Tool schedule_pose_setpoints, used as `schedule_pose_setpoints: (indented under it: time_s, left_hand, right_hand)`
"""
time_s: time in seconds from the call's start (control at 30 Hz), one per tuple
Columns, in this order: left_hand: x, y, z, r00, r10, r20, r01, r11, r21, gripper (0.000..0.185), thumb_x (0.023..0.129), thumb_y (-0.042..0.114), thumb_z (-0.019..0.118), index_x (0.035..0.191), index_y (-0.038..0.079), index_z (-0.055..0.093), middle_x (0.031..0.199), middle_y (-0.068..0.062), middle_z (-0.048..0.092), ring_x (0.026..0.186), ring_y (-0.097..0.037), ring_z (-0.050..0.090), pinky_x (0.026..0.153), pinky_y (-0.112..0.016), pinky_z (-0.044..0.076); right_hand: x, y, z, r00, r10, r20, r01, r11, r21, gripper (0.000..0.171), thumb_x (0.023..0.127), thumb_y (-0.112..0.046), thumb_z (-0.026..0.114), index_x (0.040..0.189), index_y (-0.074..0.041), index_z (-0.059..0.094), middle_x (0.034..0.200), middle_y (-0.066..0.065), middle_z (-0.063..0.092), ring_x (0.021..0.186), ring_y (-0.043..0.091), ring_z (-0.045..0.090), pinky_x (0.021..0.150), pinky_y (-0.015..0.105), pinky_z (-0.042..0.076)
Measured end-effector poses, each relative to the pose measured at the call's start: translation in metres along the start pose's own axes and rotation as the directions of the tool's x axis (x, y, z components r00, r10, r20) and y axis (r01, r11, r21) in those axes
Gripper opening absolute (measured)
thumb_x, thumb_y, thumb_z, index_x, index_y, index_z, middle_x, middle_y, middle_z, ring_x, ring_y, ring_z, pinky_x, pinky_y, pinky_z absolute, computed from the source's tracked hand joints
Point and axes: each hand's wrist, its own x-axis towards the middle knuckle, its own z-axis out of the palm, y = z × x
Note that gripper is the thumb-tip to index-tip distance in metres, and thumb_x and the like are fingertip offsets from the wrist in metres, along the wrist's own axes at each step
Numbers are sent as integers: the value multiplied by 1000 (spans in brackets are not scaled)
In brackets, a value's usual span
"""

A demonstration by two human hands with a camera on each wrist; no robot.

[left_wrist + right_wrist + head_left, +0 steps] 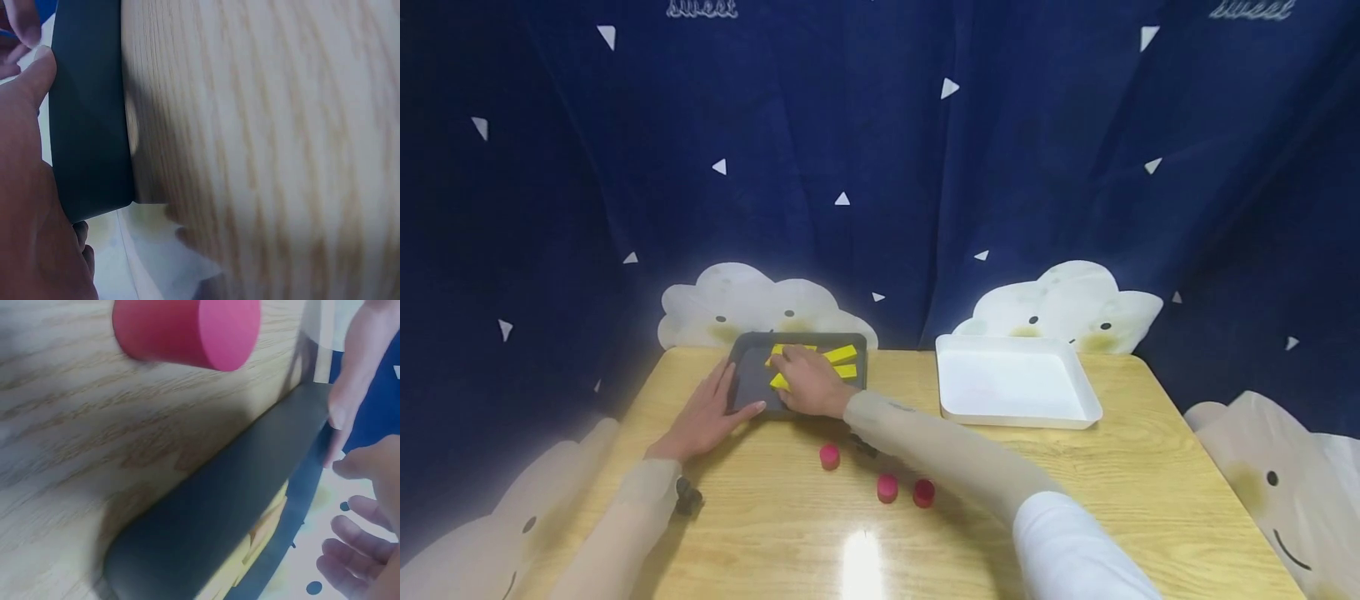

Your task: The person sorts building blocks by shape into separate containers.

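Observation:
My left hand (711, 417) rests against the near left corner of a dark grey tray (748, 383). Its fingers stretch along the left side, and in the left wrist view its thumb touches the rim of the tray (87, 112). Over the tray, my right hand (811, 382) hovers among several flat yellow pieces (841, 354). The right wrist view shows the right fingers (356, 540) loosely bent and spread above the tray (231, 481), with nothing visible between them. The hand partly covers the yellow pieces in the head view.
Three small cylinders stand on the wooden table in front of the grey tray: a pink one (830, 456), another pink one (887, 488) and a darker red one (924, 492). An empty white tray (1011, 379) sits at the back right. A dark blue curtain (895, 167) hangs behind.

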Motion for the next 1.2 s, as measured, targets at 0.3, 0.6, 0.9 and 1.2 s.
schedule_pose_setpoints:
  time_s: [0.3,0.6,0.9,1.2]
  left_hand:
    - [0,-3,3,999,-30,38,29,999,26,110,103,68,57,168,-7,12,177,-30,4,160,-55,13,129,-69,15]
    - [-1,-1,1,998,-45,46,44,999,27,112,102,70,58,169,-6,11,176,-30,5,160,-55,12,129,-69,14]
    - [-1,0,0,998,-41,49,41,999,16,112,102,69,58,169,-5,9,177,-28,0,161,-54,10,130,-69,12]
    - [0,-2,-1,998,-45,52,44,999,24,112,102,70,57,170,-4,8,177,-28,0,161,-54,9,130,-69,12]
  right_hand:
    - [-22,10,-23,998,63,24,-66,990,125,47,101,-47,72,132,-13,70,121,1,67,103,15,63,82,25,56]
    - [-51,27,-45,994,97,-41,-85,971,221,48,98,-49,71,130,-13,70,122,-1,68,109,17,65,93,32,58]
    - [-92,40,-72,988,151,-43,-132,947,293,50,98,-48,72,134,-13,67,128,2,67,115,19,64,97,39,58]
    - [-131,56,-94,973,225,-57,-199,935,292,51,98,-51,73,133,-16,68,119,-1,67,111,18,62,92,39,57]
